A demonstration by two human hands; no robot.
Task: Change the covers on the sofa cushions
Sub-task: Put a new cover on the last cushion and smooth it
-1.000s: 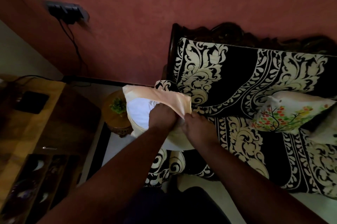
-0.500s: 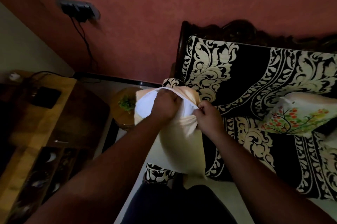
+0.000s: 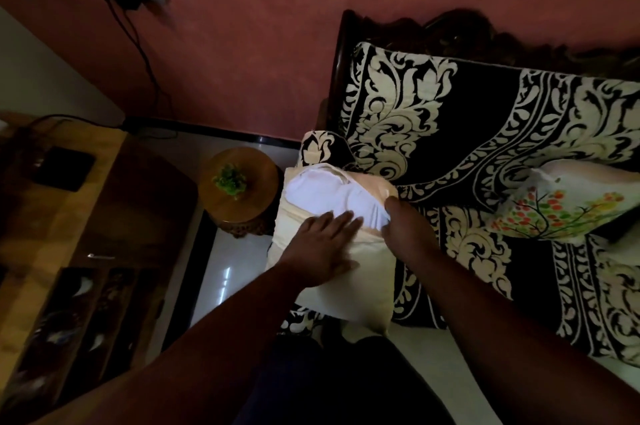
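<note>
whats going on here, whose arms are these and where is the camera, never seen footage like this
There is no machine here: the arms belong to a person wearing a wide-angle camera on the head, so the single view looks forward and down at their own hands. They are changing sofa cushion covers.

The left hand lies flat, fingers straight, pressing on a cream cover. The right hand has its fingers tucked in at the cover's open end, where the white cushion shows; its exact grip is hidden.

The cushion rests at the edge of the black-and-cream patterned sofa. A second cushion with a tree print lies further right. Beside the sofa stands a round wooden stool with a small green plant, and a wooden cabinet stands at the left.
</note>
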